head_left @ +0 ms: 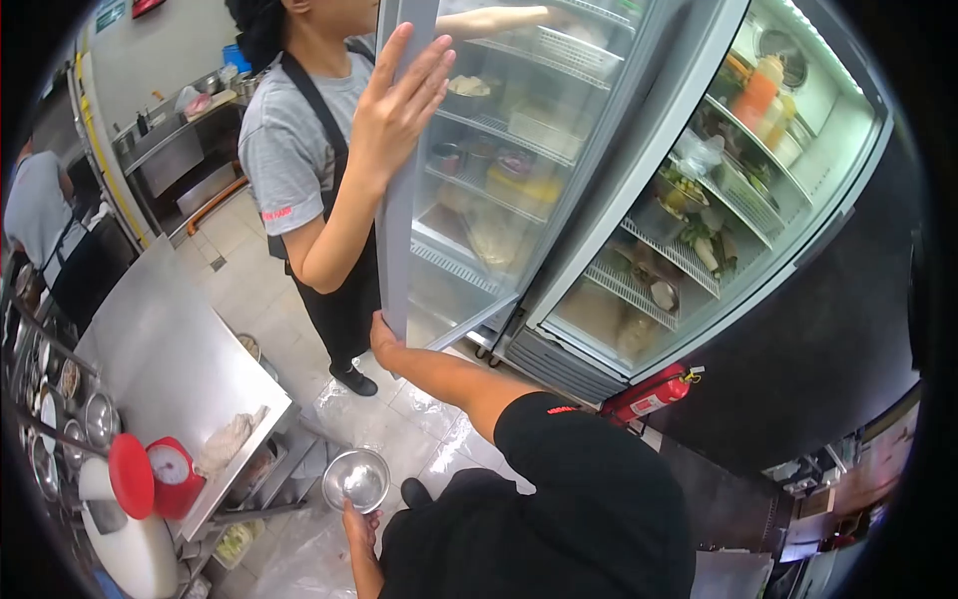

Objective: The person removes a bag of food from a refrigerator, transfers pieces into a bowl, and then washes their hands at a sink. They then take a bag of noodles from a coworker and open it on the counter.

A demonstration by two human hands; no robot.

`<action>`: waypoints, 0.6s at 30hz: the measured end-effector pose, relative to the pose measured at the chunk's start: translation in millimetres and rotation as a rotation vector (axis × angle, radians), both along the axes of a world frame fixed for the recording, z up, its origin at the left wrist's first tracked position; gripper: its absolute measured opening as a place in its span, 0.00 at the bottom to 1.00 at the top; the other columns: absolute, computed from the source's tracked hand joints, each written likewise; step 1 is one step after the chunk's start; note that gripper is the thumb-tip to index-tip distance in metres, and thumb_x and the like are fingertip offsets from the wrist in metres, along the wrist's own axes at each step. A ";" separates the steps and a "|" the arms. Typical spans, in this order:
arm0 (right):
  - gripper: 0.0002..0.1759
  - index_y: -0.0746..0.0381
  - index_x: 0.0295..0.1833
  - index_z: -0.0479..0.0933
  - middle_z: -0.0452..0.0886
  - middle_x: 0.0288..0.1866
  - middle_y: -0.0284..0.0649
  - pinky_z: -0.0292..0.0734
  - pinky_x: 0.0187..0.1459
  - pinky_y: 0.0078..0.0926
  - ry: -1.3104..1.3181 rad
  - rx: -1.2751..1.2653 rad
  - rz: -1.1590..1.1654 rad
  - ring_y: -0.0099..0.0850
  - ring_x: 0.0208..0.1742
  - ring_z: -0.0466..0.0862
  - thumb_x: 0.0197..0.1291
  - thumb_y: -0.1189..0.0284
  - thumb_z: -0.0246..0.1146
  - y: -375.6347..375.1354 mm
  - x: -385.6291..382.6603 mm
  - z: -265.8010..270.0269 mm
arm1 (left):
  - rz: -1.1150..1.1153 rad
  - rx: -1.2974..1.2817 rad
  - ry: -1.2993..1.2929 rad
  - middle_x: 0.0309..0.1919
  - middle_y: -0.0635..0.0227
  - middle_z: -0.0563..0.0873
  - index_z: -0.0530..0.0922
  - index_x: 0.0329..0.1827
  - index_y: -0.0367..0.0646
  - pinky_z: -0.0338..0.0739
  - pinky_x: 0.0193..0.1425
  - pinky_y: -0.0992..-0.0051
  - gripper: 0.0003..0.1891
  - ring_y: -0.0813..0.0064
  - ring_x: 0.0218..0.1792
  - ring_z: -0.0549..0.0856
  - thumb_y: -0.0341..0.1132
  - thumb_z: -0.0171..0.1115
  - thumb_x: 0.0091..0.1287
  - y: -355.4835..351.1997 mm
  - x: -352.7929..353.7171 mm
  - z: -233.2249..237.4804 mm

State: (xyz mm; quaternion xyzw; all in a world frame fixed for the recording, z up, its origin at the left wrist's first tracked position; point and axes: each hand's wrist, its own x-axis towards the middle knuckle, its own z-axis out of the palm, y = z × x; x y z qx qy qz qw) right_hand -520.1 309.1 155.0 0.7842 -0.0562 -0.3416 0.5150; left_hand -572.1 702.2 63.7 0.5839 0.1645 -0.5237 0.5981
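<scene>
My left hand (360, 529) holds a round metal bowl (356, 481) by its near rim, with the thumb over the edge; the bowl looks empty. Gripped in my right hand (383, 339) is the lower part of the grey frame of an open glass fridge door (397, 230); its far fingertips are hidden behind the frame. A co-worker (309, 130) in a grey shirt and black apron stands behind the door, one raised hand against its frame and the other arm reaching toward the shelves. Food containers (524, 185) show through the glass.
A second fridge (699, 200) holds vegetables and bottles. A red fire extinguisher (649, 394) stands by its base. At left are a steel table (180, 349) with a cloth and a red scale (174, 477). Another person (45, 210) works at the far left.
</scene>
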 end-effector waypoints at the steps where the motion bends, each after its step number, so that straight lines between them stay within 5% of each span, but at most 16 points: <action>1: 0.13 0.57 0.44 0.80 0.79 0.42 0.37 0.68 0.46 0.45 0.070 -0.118 0.043 0.38 0.45 0.78 0.52 0.68 0.58 -3.1 -1.9 -16.6 | 0.019 0.002 0.015 0.25 0.62 0.80 0.69 0.50 0.40 0.60 0.13 0.81 0.27 0.72 0.15 0.77 0.55 0.33 0.70 1.7 1.7 -1.7; 6: 0.08 0.57 0.37 0.78 0.78 0.37 0.35 0.69 0.35 0.36 0.348 -0.366 0.029 0.31 0.36 0.77 0.51 0.70 0.57 27.2 -31.6 -24.2 | 0.028 -0.030 0.021 0.26 0.61 0.79 0.67 0.50 0.39 0.61 0.12 0.80 0.26 0.69 0.15 0.78 0.55 0.34 0.70 1.4 11.2 -15.4; 14: 0.07 0.54 0.35 0.78 0.77 0.31 0.29 0.66 0.29 0.37 0.656 -0.103 -0.518 0.27 0.25 0.69 0.53 0.68 0.56 30.1 -75.4 -95.2 | -0.030 -0.071 0.039 0.27 0.59 0.80 0.66 0.52 0.38 0.63 0.13 0.79 0.25 0.70 0.16 0.79 0.52 0.34 0.70 -29.1 30.6 -18.2; 18: 0.12 0.56 0.42 0.77 0.79 0.36 0.31 0.69 0.32 0.40 0.774 -0.103 -0.412 0.32 0.30 0.75 0.56 0.64 0.54 38.9 -112.2 -102.3 | -0.089 -0.031 0.027 0.27 0.59 0.80 0.65 0.53 0.37 0.63 0.13 0.80 0.26 0.69 0.17 0.80 0.53 0.35 0.70 -51.7 33.5 -8.5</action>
